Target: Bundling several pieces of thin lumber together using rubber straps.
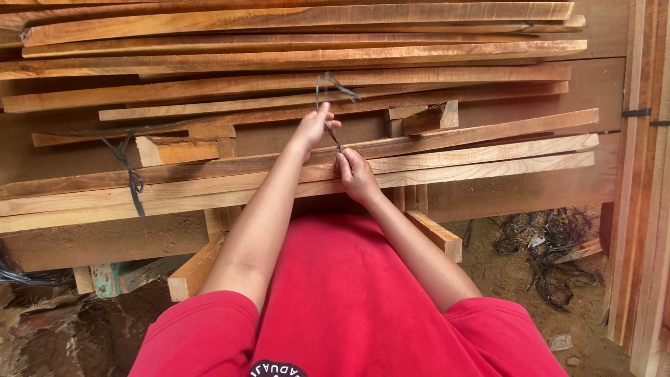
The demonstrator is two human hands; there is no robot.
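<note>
A stack of long, thin reddish-brown wooden planks (pixel 447 150) lies across in front of me. My left hand (pixel 312 129) pinches a thin dark strap (pixel 328 87) that loops up over the planks. My right hand (pixel 356 174) grips the lower part of the same strap, pressed against the front edge of a plank. Both arms reach forward over my red shirt.
Another dark strap (pixel 129 171) binds the planks at the left. Short wood blocks (pixel 195 269) prop up the stack. Upright boards (pixel 638 209) stand at the right. A tangle of dark straps (pixel 551 251) lies on the dirt ground at the lower right.
</note>
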